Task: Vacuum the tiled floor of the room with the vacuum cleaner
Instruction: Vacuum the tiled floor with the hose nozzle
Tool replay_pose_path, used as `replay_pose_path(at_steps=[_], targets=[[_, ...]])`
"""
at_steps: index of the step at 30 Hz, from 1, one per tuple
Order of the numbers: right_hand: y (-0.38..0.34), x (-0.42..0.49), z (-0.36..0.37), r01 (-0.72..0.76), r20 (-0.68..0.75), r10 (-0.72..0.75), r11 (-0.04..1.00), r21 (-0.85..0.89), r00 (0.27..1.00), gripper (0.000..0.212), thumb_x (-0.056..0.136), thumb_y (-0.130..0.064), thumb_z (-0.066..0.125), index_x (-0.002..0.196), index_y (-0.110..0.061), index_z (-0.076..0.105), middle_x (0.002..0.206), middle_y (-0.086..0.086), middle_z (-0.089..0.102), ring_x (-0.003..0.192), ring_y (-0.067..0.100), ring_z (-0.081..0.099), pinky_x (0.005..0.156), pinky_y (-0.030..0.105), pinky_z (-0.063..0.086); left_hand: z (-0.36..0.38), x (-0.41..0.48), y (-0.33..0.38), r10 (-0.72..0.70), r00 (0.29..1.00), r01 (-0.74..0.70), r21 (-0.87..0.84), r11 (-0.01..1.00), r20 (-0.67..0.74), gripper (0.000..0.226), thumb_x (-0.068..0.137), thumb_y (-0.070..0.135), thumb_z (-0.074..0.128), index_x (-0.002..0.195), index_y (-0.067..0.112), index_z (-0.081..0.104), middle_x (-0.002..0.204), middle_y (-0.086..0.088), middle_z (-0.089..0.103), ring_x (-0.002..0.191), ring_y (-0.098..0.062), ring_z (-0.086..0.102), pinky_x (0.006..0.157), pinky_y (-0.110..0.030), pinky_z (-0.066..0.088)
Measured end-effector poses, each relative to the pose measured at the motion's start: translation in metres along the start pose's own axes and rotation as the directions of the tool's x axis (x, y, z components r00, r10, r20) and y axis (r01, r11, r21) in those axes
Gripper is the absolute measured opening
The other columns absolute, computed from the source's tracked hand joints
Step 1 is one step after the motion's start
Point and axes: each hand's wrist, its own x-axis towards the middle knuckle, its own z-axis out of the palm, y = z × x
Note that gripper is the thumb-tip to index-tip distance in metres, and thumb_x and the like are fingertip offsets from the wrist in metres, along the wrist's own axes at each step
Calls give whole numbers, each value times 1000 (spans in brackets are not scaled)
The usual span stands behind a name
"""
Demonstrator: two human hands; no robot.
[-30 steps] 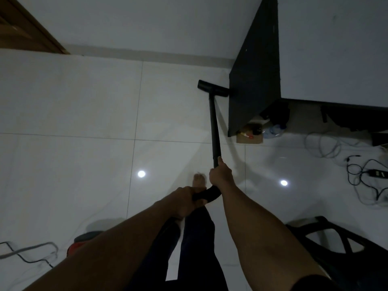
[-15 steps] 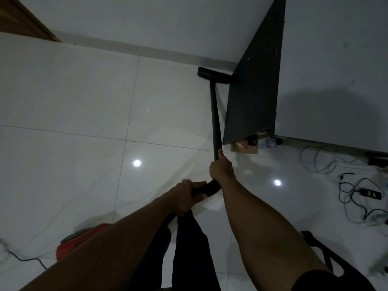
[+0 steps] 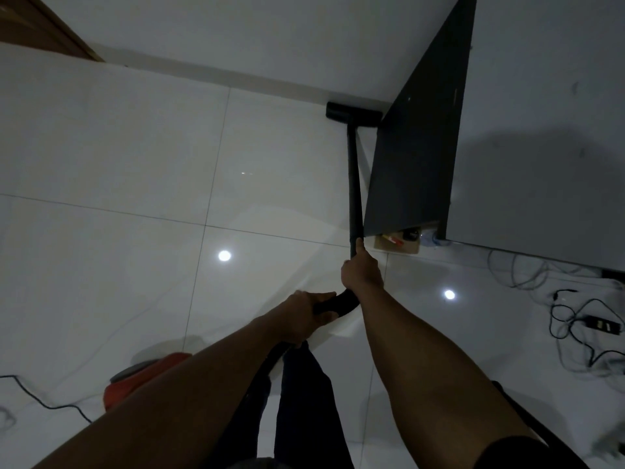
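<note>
- A person's own-eye view is looking down on a glossy white tiled floor [image 3: 135, 147] in a dim room.
- The right hand [image 3: 362, 272] is grasping the straight black vacuum wand [image 3: 353, 184] at its near end, fingers wrapped round the tube and thumb lying along it.
- The left hand [image 3: 304, 316] is clenching the curved black handle [image 3: 338, 304] just behind the right hand.
- The wand is running forward close alongside the dark grey side panel [image 3: 416, 157] of a grey-topped table [image 3: 541, 130].
- The flat black floor nozzle [image 3: 351, 113] is lying on the tiles just beside the pale skirting board [image 3: 270, 85] at the foot of the white wall. A second ago it was sitting well short of that skirting, so it has been pushed forward.
- The red vacuum canister [image 3: 142, 377] is showing more fully beside the left forearm than before, and a thin black cord [image 3: 50, 407] is trailing off to the left.
- A small cardboard box [image 3: 397, 243] is sitting under the table's edge.
- Loose black cables [image 3: 571, 333] are lying on the floor at the right.
</note>
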Motion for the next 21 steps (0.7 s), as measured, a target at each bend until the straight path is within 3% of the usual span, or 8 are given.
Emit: replay_pose_path(at_steps=[2,4,9,14,19,21], targets=[[-3,0,-1,-2,8,2,1000,0,1000,69,99,-18,47,156,-39,15,124,12,59,105,31,61,73,35,45,0,-3,-2,-11,1000,11,-37,999,-7,58,101,44,52,154,34,32,123,-5,65,77,-15,71,57,-14,52],[-8,-1,-4,-7,15,6,1000,14,1000,69,99,-17,47,156,-40,15,126,12,58,107,31,60,74,36,45,-2,-6,-4,-18,1000,18,-42,999,-18,58,100,46,52,154,38,31,109,-1,66,60,-6,63,50,-11,45],[-30,-17,-8,29,-61,-21,992,126,998,63,98,-21,48,154,-35,25,131,9,58,110,29,60,74,33,44,-15,-23,-9,0,994,1,8,1000,-112,60,100,46,52,154,40,28,123,-4,67,74,1,57,67,-11,41],[-48,-49,-10,58,-87,-43,982,179,995,57,99,-25,45,154,-32,29,133,11,57,114,30,58,86,35,48,-16,-53,-20,22,978,-24,-7,1000,-208,60,99,49,52,154,39,29,122,-2,67,94,-13,66,90,-30,53],[-68,-83,-6,99,-81,-88,983,156,993,58,99,-23,46,153,-31,29,130,10,59,107,28,61,73,30,43,-14,-92,-31,8,950,-33,-74,997,-312,59,99,51,51,153,41,30,81,18,59,60,5,54,61,-14,42],[-80,-98,-4,114,-81,-103,982,148,991,58,98,-23,47,153,-32,29,130,10,59,105,28,62,75,32,49,-13,-108,-39,11,930,-49,-95,994,-369,58,99,52,51,152,41,32,79,17,60,55,6,55,59,-12,42]])
